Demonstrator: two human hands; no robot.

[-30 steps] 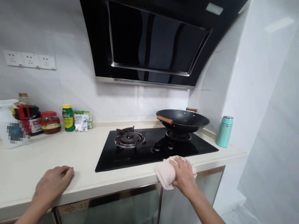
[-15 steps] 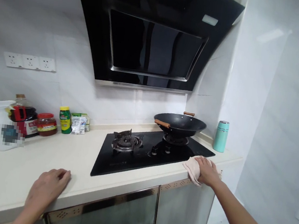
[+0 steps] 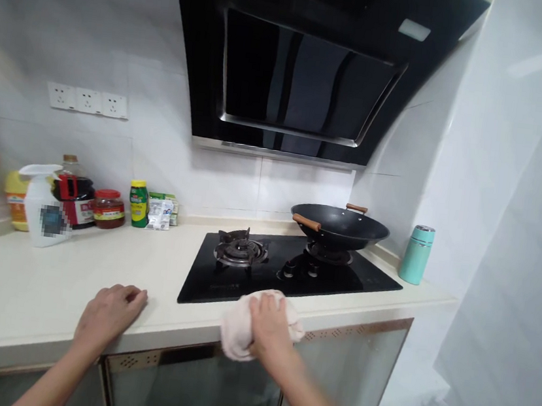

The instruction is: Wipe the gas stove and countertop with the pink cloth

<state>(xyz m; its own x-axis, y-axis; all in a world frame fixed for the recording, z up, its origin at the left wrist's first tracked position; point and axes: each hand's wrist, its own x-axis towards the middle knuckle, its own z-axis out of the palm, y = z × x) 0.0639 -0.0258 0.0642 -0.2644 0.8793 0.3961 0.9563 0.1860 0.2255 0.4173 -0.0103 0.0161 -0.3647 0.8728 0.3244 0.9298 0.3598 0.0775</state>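
My right hand (image 3: 270,325) presses a pale pink cloth (image 3: 237,330) against the front edge of the countertop, just before the black gas hob (image 3: 261,283). Part of the cloth hangs over the edge, and my fingers lie bent over its top. Left of the hob, my left hand (image 3: 109,315) rests on the cream countertop (image 3: 95,267) with its fingers curled in and nothing seen in them. A black wok (image 3: 340,228) with wooden handles sits on the right burner, while the left burner (image 3: 241,250) is bare.
Along the wall at the left stand a spray bottle (image 3: 46,205), a dark sauce bottle (image 3: 74,195), a red-lidded jar (image 3: 109,209) and a green bottle (image 3: 139,204). A mint flask (image 3: 417,255) stands right of the hob. Overhead hangs a black range hood (image 3: 310,83).
My right hand has slid the cloth leftward along the counter's front edge, from the hob's right end to its middle. My left hand stays on the counter. The camera view has turned slightly left.
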